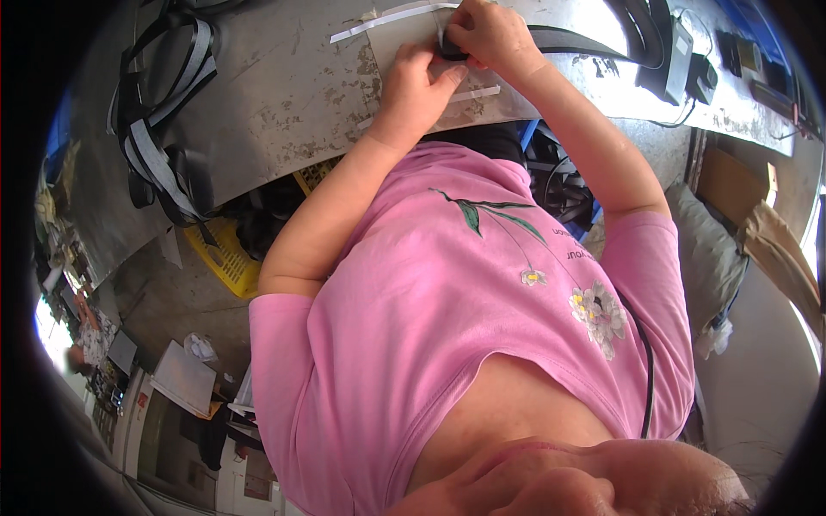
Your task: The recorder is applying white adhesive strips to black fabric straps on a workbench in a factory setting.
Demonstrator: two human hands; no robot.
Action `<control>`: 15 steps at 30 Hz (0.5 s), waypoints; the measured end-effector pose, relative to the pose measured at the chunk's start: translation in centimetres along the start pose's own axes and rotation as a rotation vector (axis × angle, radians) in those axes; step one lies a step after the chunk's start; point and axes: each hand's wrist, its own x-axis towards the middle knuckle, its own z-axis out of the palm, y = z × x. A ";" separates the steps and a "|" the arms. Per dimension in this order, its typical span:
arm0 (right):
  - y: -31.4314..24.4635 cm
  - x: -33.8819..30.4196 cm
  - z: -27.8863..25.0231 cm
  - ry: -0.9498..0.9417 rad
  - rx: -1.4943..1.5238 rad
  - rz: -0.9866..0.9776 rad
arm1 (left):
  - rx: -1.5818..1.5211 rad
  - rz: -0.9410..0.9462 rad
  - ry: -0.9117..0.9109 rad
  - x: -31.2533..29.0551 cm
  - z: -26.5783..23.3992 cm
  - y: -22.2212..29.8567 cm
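At the top middle, both hands meet over the metal table (275, 103) at a small black piece (449, 46), perhaps a buckle or a folded strap end. My right hand (497, 36) pinches it from above, fingers bent. Thumb and fingers of my left hand (420, 84) close on its near left side. From beneath my right hand a black and grey strap (572, 41) runs off to the right. The fingers hide most of the black piece. A flat greyish sheet (391, 60) lies below the hands, with a white strip (387, 21) across its far side and another white strip (477, 93) nearer.
Black and grey straps (146, 138) lie in loops at the left and hang over the table edge. A dark strap coil (641, 30) and a black box (675, 64) with cables stand at the right. Under the table is a yellow crate (225, 258). Another person (96, 331) is far left.
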 end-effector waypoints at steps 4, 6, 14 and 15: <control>0.7 -0.2 -0.9 -0.074 0.050 -0.044 | 0.202 0.160 0.081 -0.3 1.1 0.6; 0.1 -0.8 -3.1 -0.164 0.200 -0.003 | 0.265 0.094 0.023 -0.3 1.0 1.4; 2.4 -3.4 -4.3 0.043 0.347 -0.001 | 0.422 -0.010 -0.128 -0.3 1.1 3.4; 3.0 -3.5 -4.0 0.032 0.212 -0.042 | 0.443 -0.010 -0.132 -0.3 1.1 3.5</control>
